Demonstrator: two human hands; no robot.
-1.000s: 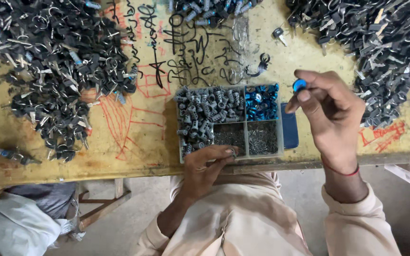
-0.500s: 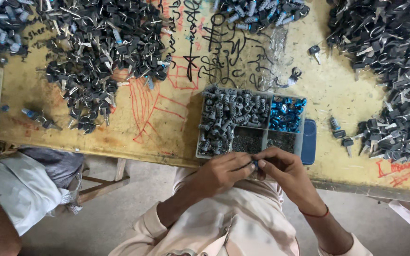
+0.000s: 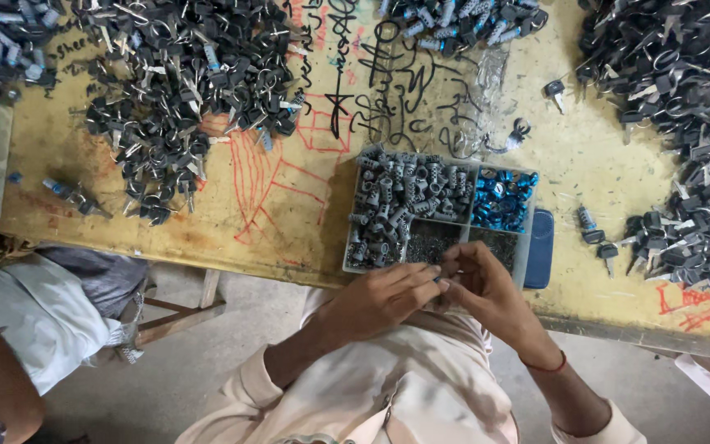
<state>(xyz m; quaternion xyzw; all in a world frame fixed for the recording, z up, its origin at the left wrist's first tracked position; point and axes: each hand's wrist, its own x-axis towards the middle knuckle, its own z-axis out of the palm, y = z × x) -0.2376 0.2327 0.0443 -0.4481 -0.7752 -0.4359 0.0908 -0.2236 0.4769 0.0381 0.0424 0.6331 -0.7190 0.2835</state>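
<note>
Two hands are pressed together at the near table edge: left hand [image 3: 380,298] and right hand [image 3: 480,289], fingertips pinched on something tiny that can't be made out. They're held just in front of a divided tray [image 3: 527,247], which is packed with grey cylinders [image 3: 400,201] and blue caps [image 3: 501,200]. Key heaps [image 3: 182,90] are spread over the yellow table [image 3: 289,222].

A crumpled clear plastic bag [image 3: 486,78] lies on the yellow table [image 3: 289,214] at twelve o'clock from the divided tray [image 3: 355,247]; no labels, signs or screens.
</note>
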